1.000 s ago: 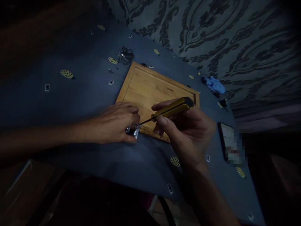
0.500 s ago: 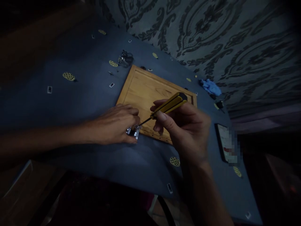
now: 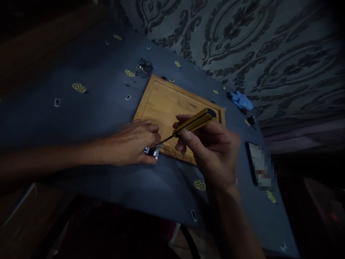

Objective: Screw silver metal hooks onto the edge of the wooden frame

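A yellow and black screwdriver (image 3: 195, 121) is pinched in my right hand (image 3: 212, 149), its handle slanting up to the right. The thin shaft points down-left, and its tip meets a small shiny metal fitting (image 3: 155, 153). My left hand (image 3: 134, 142) grips that fitting between fingers and thumb at the near left corner of a wooden board (image 3: 164, 99). The fingers hide part of the fitting, so its exact kind is not clear. A row of small dark holes or marks runs along the board's near edge.
Beyond the board sits a clear container with metal parts (image 3: 144, 67); small screws (image 3: 127, 84) lie nearby. At the right are a blue crumpled cloth or glove (image 3: 241, 100) and a phone (image 3: 258, 163). The blue patterned tabletop (image 3: 102, 187) meets a wallpapered wall (image 3: 242, 43).
Both hands keep their hold at nearly the same spot. The screwdriver handle has shifted very slightly; its tip stays at the metal fitting.
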A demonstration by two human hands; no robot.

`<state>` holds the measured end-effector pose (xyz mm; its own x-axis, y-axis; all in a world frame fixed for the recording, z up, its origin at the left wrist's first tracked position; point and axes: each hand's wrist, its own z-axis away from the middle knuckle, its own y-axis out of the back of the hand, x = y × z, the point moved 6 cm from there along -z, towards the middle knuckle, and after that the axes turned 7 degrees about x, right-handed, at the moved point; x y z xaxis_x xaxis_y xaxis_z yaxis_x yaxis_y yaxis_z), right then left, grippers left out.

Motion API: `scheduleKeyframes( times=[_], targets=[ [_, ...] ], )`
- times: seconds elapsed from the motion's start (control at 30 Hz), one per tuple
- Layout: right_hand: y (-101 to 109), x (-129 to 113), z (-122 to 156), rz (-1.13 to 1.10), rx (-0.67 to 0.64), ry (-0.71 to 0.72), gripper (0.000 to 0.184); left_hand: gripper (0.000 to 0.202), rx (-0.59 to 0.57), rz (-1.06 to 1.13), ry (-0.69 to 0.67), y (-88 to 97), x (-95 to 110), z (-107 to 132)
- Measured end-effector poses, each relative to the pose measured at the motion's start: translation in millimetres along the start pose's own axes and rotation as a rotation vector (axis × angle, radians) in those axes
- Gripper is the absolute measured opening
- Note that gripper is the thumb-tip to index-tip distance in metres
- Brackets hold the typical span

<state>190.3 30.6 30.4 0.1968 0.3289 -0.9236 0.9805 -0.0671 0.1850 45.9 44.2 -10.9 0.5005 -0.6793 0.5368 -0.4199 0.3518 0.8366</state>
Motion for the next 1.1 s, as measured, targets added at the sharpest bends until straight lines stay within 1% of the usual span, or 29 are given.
scheduleKeyframes(
  times=[0.1,0.17,0.23,0.4,0.47,0.57,0.63,0.7,0.83,1.1],
  targets=[
    [-3,-1,2,-0.032,0.043,0.010,0.012,0.025,-0.009,0.013,0.012,-0.3,0,0],
    [-3,-1,3,-0.048,0.062,0.008,0.011,0.026,-0.006,0.011,0.020,-0.2,-1,0],
    [-3,-1,3,-0.060,0.061,0.004,0.012,0.026,-0.001,0.010,0.021,-0.4,-2,0],
    [-2,-1,6,-0.055,0.008,0.003,0.021,0.026,0.016,0.008,0.003,-0.6,-2,-1],
    [2,-1,7,-0.049,0.059,0.029,0.018,0.027,0.016,0.006,0.006,-0.4,-2,-1],
    [10,-4,10,-0.062,0.187,0.098,0.012,0.028,-0.004,0.002,0.014,-0.6,-1,-1],
    [12,-4,11,-0.066,0.222,0.119,0.010,0.029,-0.018,0.003,0.021,-0.9,-2,-1],
    [10,-4,11,-0.046,0.210,0.108,0.010,0.029,-0.018,0.007,0.025,-1.1,-2,0],
    [6,-3,11,0.001,0.184,0.074,0.010,0.030,0.018,0.012,0.012,-0.6,-3,1],
    [4,0,10,-0.017,0.166,0.040,0.013,0.029,0.045,0.008,-0.012,-2.0,-4,2]
  ],
)
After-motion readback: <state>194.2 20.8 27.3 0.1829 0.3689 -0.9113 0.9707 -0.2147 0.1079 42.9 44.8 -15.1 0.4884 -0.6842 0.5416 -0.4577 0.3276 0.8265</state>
